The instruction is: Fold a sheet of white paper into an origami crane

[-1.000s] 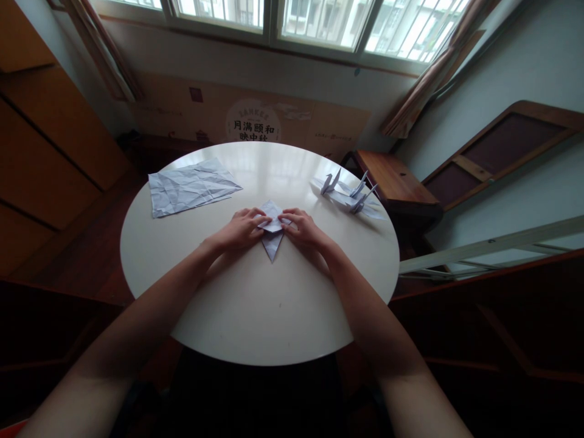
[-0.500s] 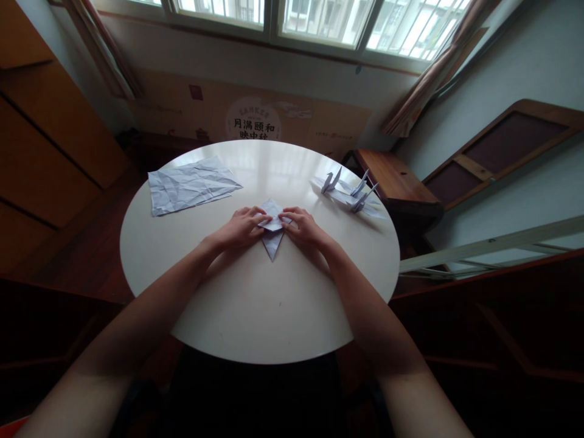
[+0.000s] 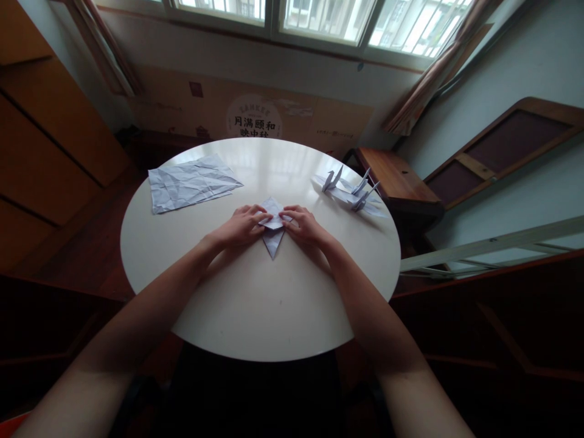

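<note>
A partly folded piece of pale paper (image 3: 272,238), kite-shaped with its tip toward me, lies in the middle of the round white table (image 3: 255,304). My left hand (image 3: 241,227) presses on its left side with bent fingers. My right hand (image 3: 303,226) presses on its right side, fingertips pinching a flap near the centre. Both hands are closed on the paper.
A creased flat sheet of paper (image 3: 189,182) lies at the table's far left. Folded paper cranes (image 3: 350,193) stand at the far right. A wooden stool (image 3: 393,182) sits beyond the right edge, a cardboard box (image 3: 255,118) under the window, wooden cabinets (image 3: 41,134) to the left.
Almost nothing has moved; my fingers shift slightly on the paper's fold and the view has tilted a little.
</note>
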### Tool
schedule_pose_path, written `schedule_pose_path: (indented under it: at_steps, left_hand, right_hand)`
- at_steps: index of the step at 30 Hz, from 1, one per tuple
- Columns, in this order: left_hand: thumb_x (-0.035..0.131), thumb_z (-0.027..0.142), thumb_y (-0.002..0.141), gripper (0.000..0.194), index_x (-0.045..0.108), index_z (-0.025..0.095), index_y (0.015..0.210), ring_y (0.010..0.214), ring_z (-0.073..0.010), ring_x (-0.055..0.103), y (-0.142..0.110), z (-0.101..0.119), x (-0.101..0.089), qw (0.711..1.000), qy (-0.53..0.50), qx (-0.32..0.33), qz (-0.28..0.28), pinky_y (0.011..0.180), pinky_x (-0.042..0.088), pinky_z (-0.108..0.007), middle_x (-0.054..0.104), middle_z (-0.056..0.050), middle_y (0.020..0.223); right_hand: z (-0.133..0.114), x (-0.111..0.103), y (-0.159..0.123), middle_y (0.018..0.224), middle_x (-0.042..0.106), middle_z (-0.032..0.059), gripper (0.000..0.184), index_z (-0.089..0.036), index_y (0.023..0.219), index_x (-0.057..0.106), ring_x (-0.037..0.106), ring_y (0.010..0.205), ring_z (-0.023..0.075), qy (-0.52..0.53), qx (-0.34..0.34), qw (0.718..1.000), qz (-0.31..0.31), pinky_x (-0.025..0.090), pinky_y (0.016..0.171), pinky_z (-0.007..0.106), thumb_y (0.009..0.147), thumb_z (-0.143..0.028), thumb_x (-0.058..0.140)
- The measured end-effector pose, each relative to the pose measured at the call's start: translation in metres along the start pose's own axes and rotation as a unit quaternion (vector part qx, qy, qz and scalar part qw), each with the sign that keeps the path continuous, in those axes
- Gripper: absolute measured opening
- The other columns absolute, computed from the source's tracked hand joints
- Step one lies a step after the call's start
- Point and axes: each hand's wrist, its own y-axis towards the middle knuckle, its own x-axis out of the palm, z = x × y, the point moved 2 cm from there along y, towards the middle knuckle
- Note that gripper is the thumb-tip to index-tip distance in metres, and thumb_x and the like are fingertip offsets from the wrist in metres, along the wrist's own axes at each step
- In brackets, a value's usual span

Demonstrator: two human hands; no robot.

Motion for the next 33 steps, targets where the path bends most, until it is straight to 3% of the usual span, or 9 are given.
schedule_pose_path:
  at_steps: [33]
  left_hand:
    - [0.049, 0.029, 0.100, 0.045, 0.057, 0.028, 0.144, 0.127, -0.0304, 0.051, -0.0006, 0.0018, -0.0032, 1.000, -0.011, -0.002, -0.009, 0.116, 0.033, -0.048, 0.053, -0.010, 0.140]
  right_hand:
    - [-0.0011, -0.0022, 0.0004, 0.136, 0.063, 0.0118, 0.035, -0.023, 0.126, 0.073, 0.057, 0.128, 0.0308, -0.004, 0.000, 1.000, -0.009, 0.041, 0.114, 0.051, 0.094, -0.033, 0.061]
